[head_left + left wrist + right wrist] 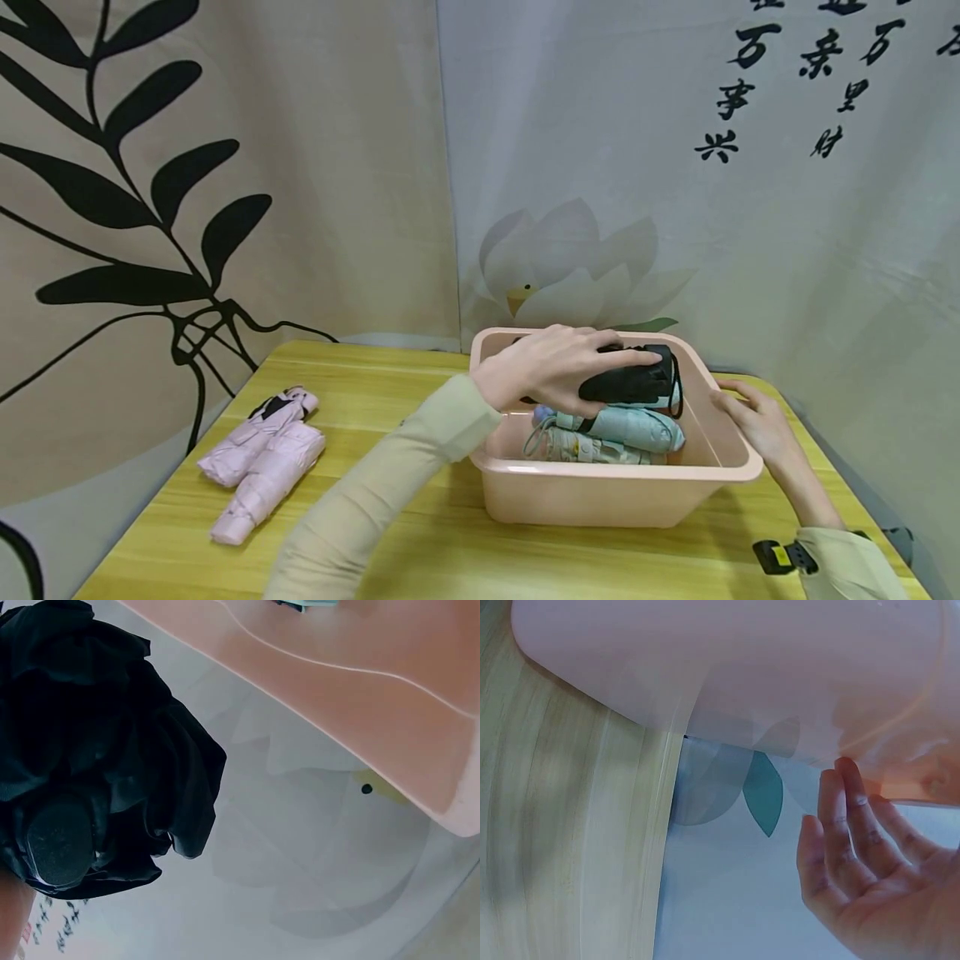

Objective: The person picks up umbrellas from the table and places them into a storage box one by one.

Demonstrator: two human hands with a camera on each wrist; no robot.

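In the head view my left hand [551, 367] grips a folded black umbrella [626, 382] over the pink plastic basin [607, 496]. The black umbrella [90, 750] fills the left side of the left wrist view, its round end cap facing the camera. Below it in the basin lie a folded light blue umbrella [637, 427] and a pale patterned umbrella [600, 450]. My right hand [761, 425] touches the basin's right rim. In the right wrist view the fingers of that hand [870, 862] are loosely bent, tips at the basin's outer wall [667, 667].
Two folded pale pink umbrellas [262, 467] lie side by side on the left of the wooden table [405, 533]. Behind the table hangs a printed cloth backdrop [360, 167], close to the basin's far side.
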